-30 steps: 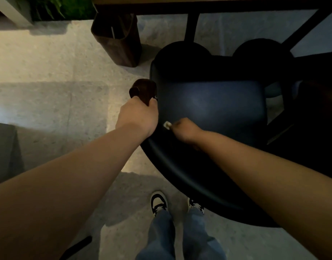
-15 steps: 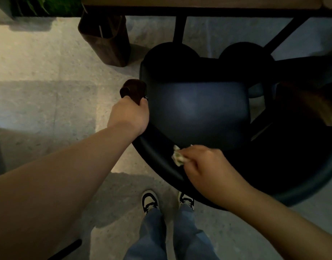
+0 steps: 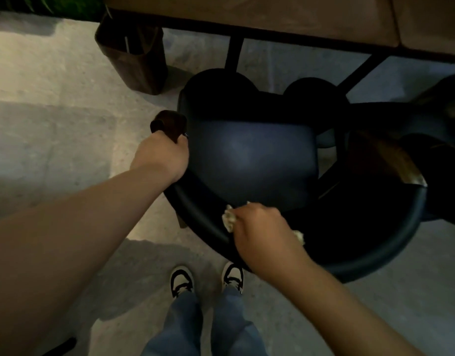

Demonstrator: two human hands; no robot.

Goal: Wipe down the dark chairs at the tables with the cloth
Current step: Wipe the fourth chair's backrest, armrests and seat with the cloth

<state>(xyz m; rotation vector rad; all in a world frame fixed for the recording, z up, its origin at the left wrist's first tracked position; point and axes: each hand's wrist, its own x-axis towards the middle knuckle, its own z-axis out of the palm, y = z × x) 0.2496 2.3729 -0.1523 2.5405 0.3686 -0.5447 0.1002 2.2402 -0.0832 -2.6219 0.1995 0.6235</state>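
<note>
At the far left lies pale stone floor (image 3: 49,140), and a brown bin or bag (image 3: 133,60) stands on it just under the table's edge (image 3: 272,19). Next comes the left hand (image 3: 160,160), its fingers curled round the wooden end of the chair's armrest (image 3: 169,123) — it holds the chair steady. The dark chair (image 3: 249,155) sits in the middle, tucked partly under the table, its seat facing up and its curved back rail sweeping round toward the person. Below it, two black-and-white shoes (image 3: 182,280) stand close to the rail. On the near part of that rail the right hand (image 3: 262,232) is closed over a crumpled pale cloth (image 3: 229,219), pressing it against the rail; bits of cloth show at both sides of the fist. Further right, a second dark chair (image 3: 442,150) stands close beside the first, dim and hard to read.

The cloth is bunched small, so I judge it likely to cover only a narrow strip per pass and leave streaks or missed patches on the rail. It could also slip from the fist if the hand drags fast round the curve. If the left hand lets go, the chair might slide on the smooth floor — or knock its neighbour.
</note>
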